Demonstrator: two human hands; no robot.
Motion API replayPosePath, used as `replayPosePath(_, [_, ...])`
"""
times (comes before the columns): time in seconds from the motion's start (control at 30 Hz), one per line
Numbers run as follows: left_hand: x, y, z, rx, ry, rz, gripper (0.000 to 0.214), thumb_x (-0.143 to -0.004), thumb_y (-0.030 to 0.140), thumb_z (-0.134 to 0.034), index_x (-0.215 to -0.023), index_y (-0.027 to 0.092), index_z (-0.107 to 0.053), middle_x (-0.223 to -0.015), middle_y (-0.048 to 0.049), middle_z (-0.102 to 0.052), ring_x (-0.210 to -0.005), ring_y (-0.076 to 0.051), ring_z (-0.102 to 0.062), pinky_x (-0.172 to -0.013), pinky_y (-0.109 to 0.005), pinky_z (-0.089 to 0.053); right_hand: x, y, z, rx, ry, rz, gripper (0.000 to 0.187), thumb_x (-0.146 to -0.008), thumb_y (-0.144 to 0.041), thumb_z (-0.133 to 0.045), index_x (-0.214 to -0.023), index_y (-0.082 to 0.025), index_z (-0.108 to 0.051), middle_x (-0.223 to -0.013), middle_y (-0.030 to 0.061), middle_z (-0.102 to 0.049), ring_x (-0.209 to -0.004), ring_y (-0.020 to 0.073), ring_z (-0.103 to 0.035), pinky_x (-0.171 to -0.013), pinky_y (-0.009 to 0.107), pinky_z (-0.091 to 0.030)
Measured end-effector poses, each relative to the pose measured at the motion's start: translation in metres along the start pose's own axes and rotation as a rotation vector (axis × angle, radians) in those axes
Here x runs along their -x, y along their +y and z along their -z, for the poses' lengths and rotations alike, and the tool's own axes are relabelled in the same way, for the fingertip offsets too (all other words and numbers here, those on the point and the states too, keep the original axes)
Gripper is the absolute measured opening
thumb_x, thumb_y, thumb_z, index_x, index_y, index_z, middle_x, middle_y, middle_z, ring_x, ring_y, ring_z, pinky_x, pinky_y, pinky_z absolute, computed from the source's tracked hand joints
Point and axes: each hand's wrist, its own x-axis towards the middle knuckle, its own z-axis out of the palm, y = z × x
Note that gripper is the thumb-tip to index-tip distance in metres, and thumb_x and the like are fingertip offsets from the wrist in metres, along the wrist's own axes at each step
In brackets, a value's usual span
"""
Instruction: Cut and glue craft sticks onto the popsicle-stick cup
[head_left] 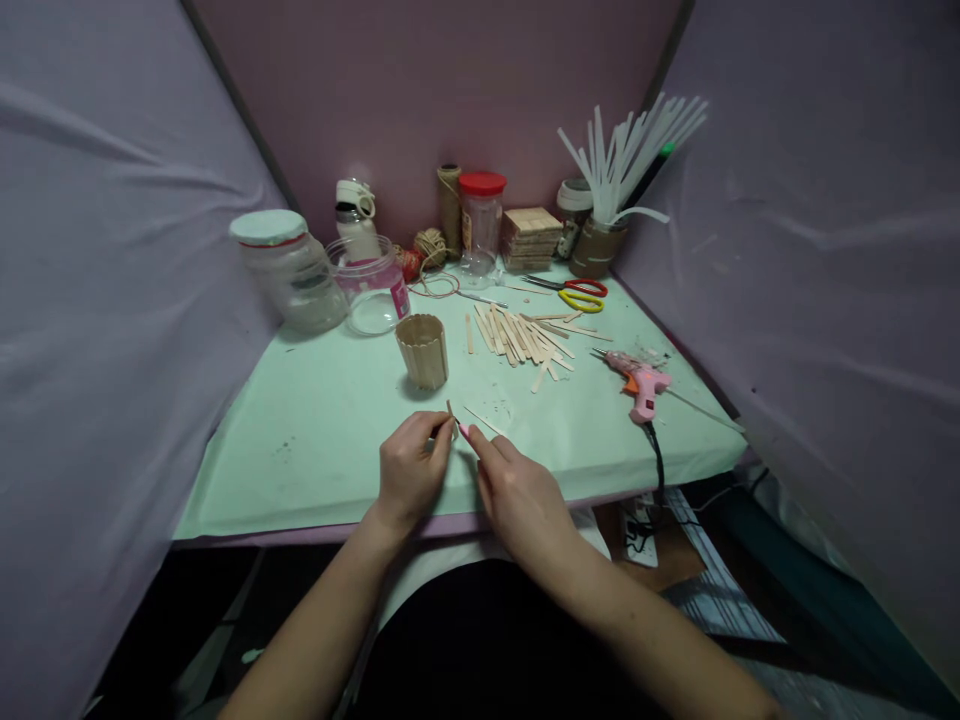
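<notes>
Beyond our dark clothing [480, 650], our left hand [411, 465] pinches a thin stick [450, 408] and our right hand [525, 505] grips a pink tool [464, 431], seemingly trimming, which next needs steady pressure.

Matt wooden sticks [519, 338]; plastic glue gun [646, 385]

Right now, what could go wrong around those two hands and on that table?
The slim pink tool in the right hand points toward the left hand, which pinches a thin strip; a slip might nick the fingers.

The glue gun's black cord hangs over the edge of the table; a snag could drag the glue gun off.

The slatted wooden cup stands just beyond the hands, so a jerk might tip it.
</notes>
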Motion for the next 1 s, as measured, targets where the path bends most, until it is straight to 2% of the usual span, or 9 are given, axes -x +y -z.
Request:
replayPosePath(0.2, [-0.001, 0.0, 0.001, -0.055, -0.006, -0.027, 0.011, -0.088, 0.018, -0.057, -0.083, 0.017, -0.066, -0.077, -0.0028, -0.071, -0.073, -0.014, -0.065, -0.071, -0.025, -0.049, -0.002, -0.001, -0.006, 0.063, -0.026, -0.008, 0.051, -0.094, -0.012, -0.04, -0.145, -0.015, -0.037, -0.11, 0.0135, -0.063, -0.085, 0.0203, -0.065, -0.07, 0.029, -0.052])
replayPosePath(0.37, [0.0, 0.001, -0.001, -0.061, -0.014, -0.038, 0.011, -0.087, 0.017, -0.056, -0.082, 0.017, -0.066, -0.076, -0.0025, -0.071, -0.072, -0.014, -0.065, -0.071, -0.025, -0.049, -0.001, 0.003, -0.022, 0.059, -0.097, -0.024, 0.046, -0.094, -0.011, -0.04, -0.14, -0.016, -0.042, -0.107, 0.0111, -0.062, -0.079, 0.0188, -0.066, -0.066, 0.028, -0.05])
replayPosePath(0.53, [0.001, 0.001, 0.0, -0.052, 0.023, 0.018, 0.009, -0.086, 0.019, -0.059, -0.08, 0.017, -0.066, -0.072, -0.0008, -0.069, -0.066, -0.013, -0.063, -0.067, -0.024, -0.049, 0.003, 0.008, -0.026, -0.071, -0.005, -0.058, 0.046, -0.094, -0.012, -0.041, -0.139, -0.019, -0.042, -0.109, 0.0094, -0.06, -0.085, 0.0177, -0.064, -0.071, 0.027, -0.05])
replayPosePath(0.73, [0.005, 0.0, 0.001, -0.017, 0.026, 0.015, 0.009, -0.087, 0.019, -0.057, -0.082, 0.018, -0.065, -0.074, -0.0011, -0.068, -0.068, -0.012, -0.062, -0.068, -0.025, -0.048, 0.004, 0.003, -0.02, -0.197, 0.155, 0.042, 0.047, -0.093, -0.01, -0.037, -0.14, -0.015, -0.041, -0.104, 0.0111, -0.06, -0.089, 0.0208, -0.063, -0.078, 0.033, -0.054])
replayPosePath(1.0, [0.006, -0.005, 0.0, -0.048, -0.026, -0.03, 0.011, -0.089, 0.017, -0.053, -0.08, 0.018, -0.06, -0.072, -0.002, -0.06, -0.067, -0.013, -0.055, -0.066, -0.027, -0.044, 0.004, -0.004, -0.019, -0.129, 0.118, 0.073, 0.05, -0.092, -0.01, -0.041, -0.142, -0.01, -0.04, -0.102, 0.012, -0.061, -0.082, 0.0207, -0.063, -0.073, 0.033, -0.055])
